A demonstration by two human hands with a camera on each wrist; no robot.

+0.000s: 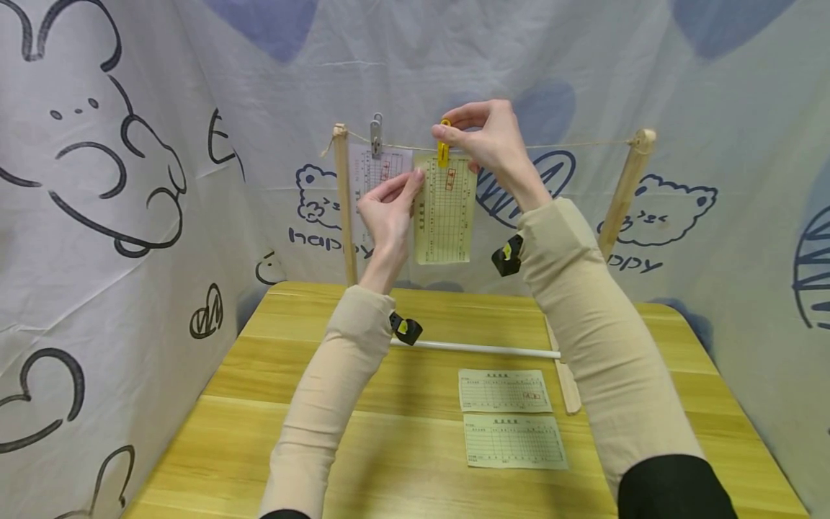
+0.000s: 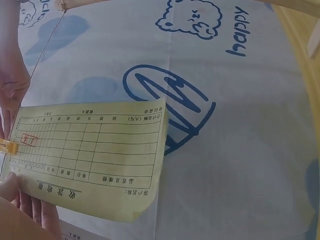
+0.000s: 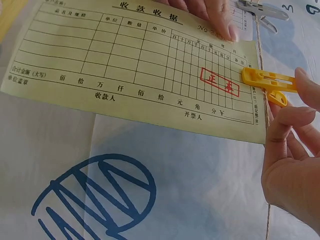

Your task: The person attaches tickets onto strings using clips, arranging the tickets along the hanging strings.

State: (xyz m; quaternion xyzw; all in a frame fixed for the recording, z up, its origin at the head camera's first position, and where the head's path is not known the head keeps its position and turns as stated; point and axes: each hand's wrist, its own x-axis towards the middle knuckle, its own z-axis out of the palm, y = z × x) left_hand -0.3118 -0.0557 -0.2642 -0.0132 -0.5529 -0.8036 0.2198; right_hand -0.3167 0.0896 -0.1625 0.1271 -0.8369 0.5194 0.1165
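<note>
A yellow receipt slip (image 1: 447, 216) with a red stamp hangs upright at a string (image 1: 564, 145). A yellow clothespin (image 3: 267, 82) bites its top edge at the string. My right hand (image 1: 493, 140) has thumb and fingers at the clothespin's handle ends, pinching them. My left hand (image 1: 392, 205) pinches the slip's upper left edge between thumb and fingers. Just left, a pale printed slip (image 1: 363, 173) hangs from a grey clothespin (image 1: 376, 137), partly hidden behind my left hand.
Wooden posts, left (image 1: 346, 209) and right (image 1: 625, 187), carry the string. On the wooden table (image 1: 272, 404) lie two more slips, an upper one (image 1: 504, 391) with a red stamp and a lower one (image 1: 514, 442). A white rod (image 1: 480, 349) runs behind them. Printed cloth (image 1: 227, 43) surrounds the table.
</note>
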